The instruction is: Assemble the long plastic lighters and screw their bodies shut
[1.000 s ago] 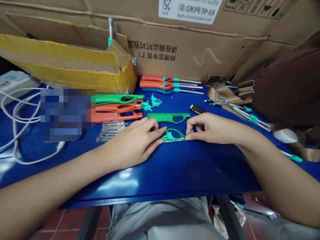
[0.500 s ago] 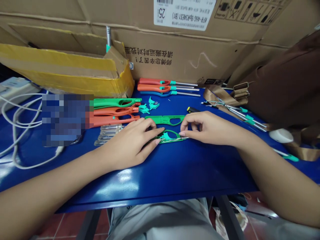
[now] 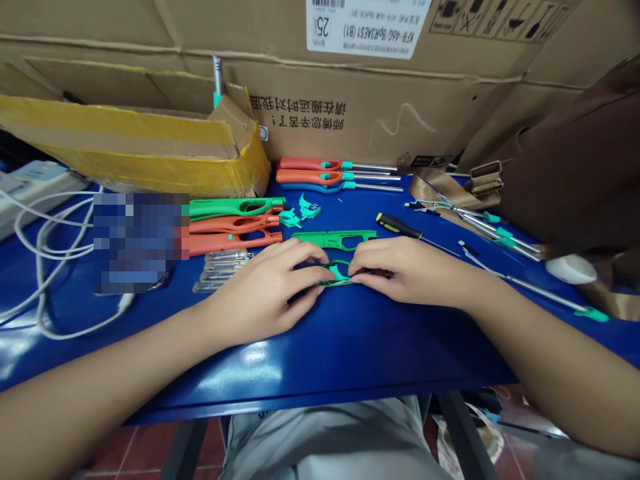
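Note:
On the blue table lies a green lighter handle half (image 3: 344,283) with a teal trigger piece (image 3: 341,271) inside its loop. My left hand (image 3: 280,283) has thumb and fingers closed on its left end, which they cover. Fingertips of my right hand (image 3: 405,270) pinch at the right end, close to the trigger piece; what lies under them is hidden. Just behind my hands rests a second green handle half (image 3: 340,240), untouched. Behind my right hand is a black and yellow screwdriver (image 3: 397,225).
Finished-looking lighters (image 3: 313,177) with metal tubes lie at the back. Orange and green handles (image 3: 230,222), clear fuel tanks (image 3: 220,270) and teal triggers (image 3: 309,208) sit left of centre. Metal tubes with wires (image 3: 545,293) lie right. A yellow-taped box (image 3: 175,153) and white cables (image 3: 70,327) stand left.
My right hand has shifted left and slightly down, closer to my left hand. Its fingers now cover the right end of the handle half. More of the screwdriver shows behind it.

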{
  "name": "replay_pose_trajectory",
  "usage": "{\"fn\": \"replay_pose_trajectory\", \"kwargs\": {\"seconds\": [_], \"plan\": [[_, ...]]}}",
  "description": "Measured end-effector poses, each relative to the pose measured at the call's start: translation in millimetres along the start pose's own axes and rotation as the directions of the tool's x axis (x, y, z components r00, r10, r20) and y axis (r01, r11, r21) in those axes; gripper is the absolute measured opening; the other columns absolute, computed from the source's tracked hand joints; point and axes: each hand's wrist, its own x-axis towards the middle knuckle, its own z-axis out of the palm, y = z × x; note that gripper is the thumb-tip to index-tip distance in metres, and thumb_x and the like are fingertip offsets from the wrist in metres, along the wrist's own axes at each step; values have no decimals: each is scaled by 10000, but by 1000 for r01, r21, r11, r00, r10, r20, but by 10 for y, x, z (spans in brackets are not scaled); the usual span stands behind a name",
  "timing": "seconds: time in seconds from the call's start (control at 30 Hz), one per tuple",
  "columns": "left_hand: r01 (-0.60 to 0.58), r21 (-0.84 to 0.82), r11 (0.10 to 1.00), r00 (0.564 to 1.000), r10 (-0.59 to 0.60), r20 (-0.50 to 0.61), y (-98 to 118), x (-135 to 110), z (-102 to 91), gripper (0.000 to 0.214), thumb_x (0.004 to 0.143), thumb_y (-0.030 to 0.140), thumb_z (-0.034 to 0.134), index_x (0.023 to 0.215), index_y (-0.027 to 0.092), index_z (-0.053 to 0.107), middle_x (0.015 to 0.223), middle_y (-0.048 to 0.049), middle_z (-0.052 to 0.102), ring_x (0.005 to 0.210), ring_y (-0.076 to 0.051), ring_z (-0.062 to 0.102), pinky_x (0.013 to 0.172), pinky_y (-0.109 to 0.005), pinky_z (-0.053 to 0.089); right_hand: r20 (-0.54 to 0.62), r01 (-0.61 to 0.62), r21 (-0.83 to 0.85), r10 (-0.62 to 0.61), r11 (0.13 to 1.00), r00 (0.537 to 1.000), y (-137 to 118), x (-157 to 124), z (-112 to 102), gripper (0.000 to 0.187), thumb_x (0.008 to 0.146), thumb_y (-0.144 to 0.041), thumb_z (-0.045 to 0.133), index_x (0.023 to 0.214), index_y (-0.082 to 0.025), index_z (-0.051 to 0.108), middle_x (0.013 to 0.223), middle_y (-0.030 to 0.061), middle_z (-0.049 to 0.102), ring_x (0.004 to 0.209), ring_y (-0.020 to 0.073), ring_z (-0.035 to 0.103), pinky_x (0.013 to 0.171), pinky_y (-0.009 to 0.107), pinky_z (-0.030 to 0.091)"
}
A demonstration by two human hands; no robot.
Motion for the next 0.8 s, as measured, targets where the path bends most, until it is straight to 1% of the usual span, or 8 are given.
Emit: {"fn": "replay_pose_trajectory", "kwargs": {"seconds": [0.2, 0.27, 0.37, 0.47, 0.57, 0.7, 0.73, 0.8], "plan": [[5, 26, 1000, 1000, -5, -9, -11, -11, 12, 274, 1028, 218, 525, 1179, 201, 753, 1227, -115, 670, 1119, -250, 635, 974, -415, 532, 8, -2, -88, 3, 996, 1000, -15, 3, 33, 175, 1027, -203, 532, 987, -177, 701, 942, 56, 682, 847, 196, 651, 768, 313, 479], [10, 30, 999, 1000, -10, -6, -12, -13, 8, 280, 1026, 219, 525, 1193, 202, 749, 1231, -117, 673, 1125, -253, 637, 985, -421, 532, -3, 4, -84, -4, 996, 1000, -22, 5, 37, 182, 1033, -225, 525, 992, -186, 698, 972, 63, 679, 869, 197, 653, 787, 314, 489], [26, 33, 999, 1000, -26, -17, -13, -10, -5, 265, 1019, 217, 533, 1178, 197, 744, 1235, -114, 676, 1112, -253, 642, 980, -426, 533, -93, -8, -42, 4, 999, 996, -5, -2, 13, 157, 1025, -253, 545, 1029, -199, 693, 1039, 65, 683, 920, 192, 657, 826, 313, 500], [57, 28, 998, 997, -55, -58, -21, 1, -36, 246, 1008, 209, 541, 1165, 174, 728, 1223, -110, 687, 1091, -247, 648, 961, -414, 539, -177, -102, -175, 71, 979, 982, 54, -20, -34, 172, 1005, -239, 557, 1101, -213, 697, 1122, 78, 682, 999, 226, 656, 825, 340, 498], [95, 52, 994, 991, -89, -103, -59, 22, -74, 246, 1007, 200, 526, 1150, 155, 720, 1184, -104, 713, 1081, -251, 657, 989, -431, 528, -156, -181, -331, 135, 926, 978, 129, -27, -61, 170, 974, -262, 612, 1108, -204, 700, 1165, 104, 655, 1044, 281, 636, 800, 379, 497], [157, 109, 982, 983, -145, -114, -145, 50, -124, 241, 1001, 202, 503, 1108, 156, 714, 1148, -96, 728, 1088, -258, 655, 1044, -460, 491, -119, -193, -327, 163, 925, 980, 168, -2, -49, 98, 964, -264, 626, 993, -182, 672, 1141, 114, 627, 1016, 283, 615, 852, 413, 499], [170, 116, 979, 981, -156, -118, -160, 53, -143, 228, 995, 219, 512, 1082, 160, 715, 1115, -92, 730, 1065, -255, 654, 1025, -449, 497, -117, -186, -326, 156, 927, 981, 161, 4, -46, 89, 971, -259, 610, 973, -183, 657, 1132, 115, 624, 1008, 281, 609, 866, 419, 496], [175, 114, 978, 983, -167, -79, -171, 54, -193, 187, 972, 267, 545, 997, 173, 705, 995, -67, 721, 955, -231, 659, 912, -392, 523, -137, -185, -317, 148, 930, 979, 135, 10, -48, 92, 990, -247, 560, 961, -186, 623, 1109, 116, 625, 992, 277, 604, 876, 426, 491]]}}
